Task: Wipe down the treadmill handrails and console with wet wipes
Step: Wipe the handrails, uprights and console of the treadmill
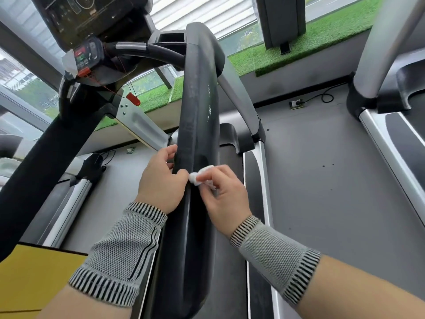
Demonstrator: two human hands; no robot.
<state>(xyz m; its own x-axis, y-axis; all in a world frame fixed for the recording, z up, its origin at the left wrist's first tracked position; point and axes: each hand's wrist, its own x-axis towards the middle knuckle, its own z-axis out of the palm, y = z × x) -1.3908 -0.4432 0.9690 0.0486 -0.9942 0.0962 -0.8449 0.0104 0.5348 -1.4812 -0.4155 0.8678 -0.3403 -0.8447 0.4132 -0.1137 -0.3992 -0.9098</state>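
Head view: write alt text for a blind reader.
The right hand pinches a white wipe against a black treadmill handrail while the left hand grips the rail beside it. The console sits upper left.

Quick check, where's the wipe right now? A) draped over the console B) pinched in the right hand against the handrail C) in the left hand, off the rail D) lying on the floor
B: the right hand pinches the wadded white wipe against the black handrail, while the left hand grips the rail beside it.
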